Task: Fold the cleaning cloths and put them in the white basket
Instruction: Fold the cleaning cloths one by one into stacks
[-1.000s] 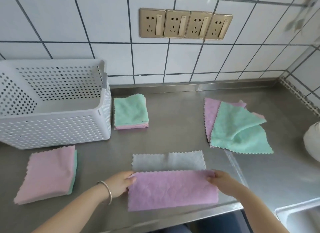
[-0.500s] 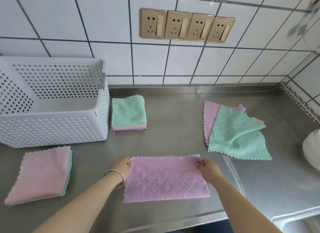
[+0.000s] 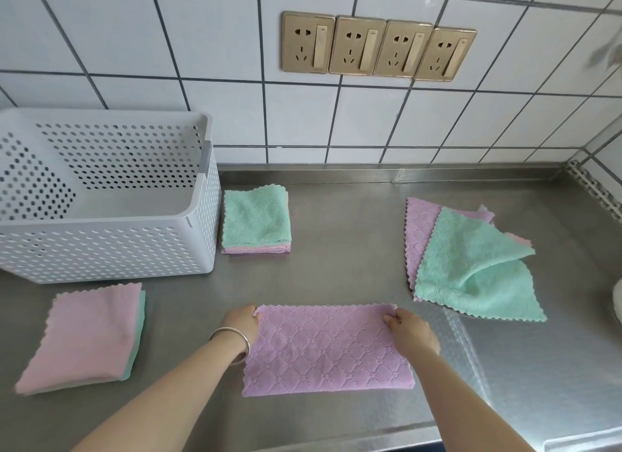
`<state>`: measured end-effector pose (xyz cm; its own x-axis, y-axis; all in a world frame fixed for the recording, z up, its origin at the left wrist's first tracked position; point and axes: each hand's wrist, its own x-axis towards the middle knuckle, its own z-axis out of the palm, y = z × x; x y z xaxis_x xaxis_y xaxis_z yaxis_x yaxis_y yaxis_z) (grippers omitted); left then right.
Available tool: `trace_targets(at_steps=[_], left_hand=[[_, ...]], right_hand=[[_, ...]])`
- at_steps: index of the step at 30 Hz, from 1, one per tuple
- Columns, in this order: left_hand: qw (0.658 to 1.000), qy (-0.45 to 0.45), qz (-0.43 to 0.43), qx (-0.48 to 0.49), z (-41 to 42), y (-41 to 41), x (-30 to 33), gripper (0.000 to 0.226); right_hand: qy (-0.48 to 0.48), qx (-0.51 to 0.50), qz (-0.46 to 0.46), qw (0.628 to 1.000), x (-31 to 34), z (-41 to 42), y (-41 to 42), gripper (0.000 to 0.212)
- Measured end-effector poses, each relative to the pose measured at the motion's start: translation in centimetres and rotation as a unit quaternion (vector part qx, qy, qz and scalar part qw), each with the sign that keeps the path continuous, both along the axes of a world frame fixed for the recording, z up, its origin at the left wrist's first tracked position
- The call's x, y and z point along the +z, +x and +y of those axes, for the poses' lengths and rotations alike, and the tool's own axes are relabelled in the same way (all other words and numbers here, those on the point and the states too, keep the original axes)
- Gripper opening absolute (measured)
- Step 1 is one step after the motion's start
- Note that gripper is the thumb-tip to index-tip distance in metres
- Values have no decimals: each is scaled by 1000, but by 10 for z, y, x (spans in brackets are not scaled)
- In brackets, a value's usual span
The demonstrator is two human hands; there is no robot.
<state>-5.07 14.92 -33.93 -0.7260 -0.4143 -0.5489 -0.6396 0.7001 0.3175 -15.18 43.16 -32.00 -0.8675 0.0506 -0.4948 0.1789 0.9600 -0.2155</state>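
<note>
A purple cleaning cloth (image 3: 326, 350) lies folded in half on the steel counter in front of me. My left hand (image 3: 242, 323) pinches its far left corner and my right hand (image 3: 409, 332) pinches its far right corner. The white perforated basket (image 3: 111, 249) stands at the back left with nothing visible inside. A folded green-on-pink stack (image 3: 256, 221) sits right beside the basket. Another folded stack, pink on top (image 3: 87, 337), lies at the front left. Unfolded cloths, a green one (image 3: 471, 270) over a purple one (image 3: 420, 219), lie at the right.
The steel counter (image 3: 346, 236) meets a white tiled wall with a row of gold sockets (image 3: 377, 46). A white rounded object (image 3: 617, 300) shows at the right edge. A sink rim (image 3: 585, 438) starts at the bottom right.
Both hands carried the cloth's near edge away from me onto its far edge, covering the grey-white underside. The cloth now lies folded in half.
</note>
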Motion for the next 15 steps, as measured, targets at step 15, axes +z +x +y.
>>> trace_targets(at_steps=[15], left_hand=[[929,-178,134,-295,46,12,10,59]], right_hand=[[-118,-168,47,978,-7,9,53,36]])
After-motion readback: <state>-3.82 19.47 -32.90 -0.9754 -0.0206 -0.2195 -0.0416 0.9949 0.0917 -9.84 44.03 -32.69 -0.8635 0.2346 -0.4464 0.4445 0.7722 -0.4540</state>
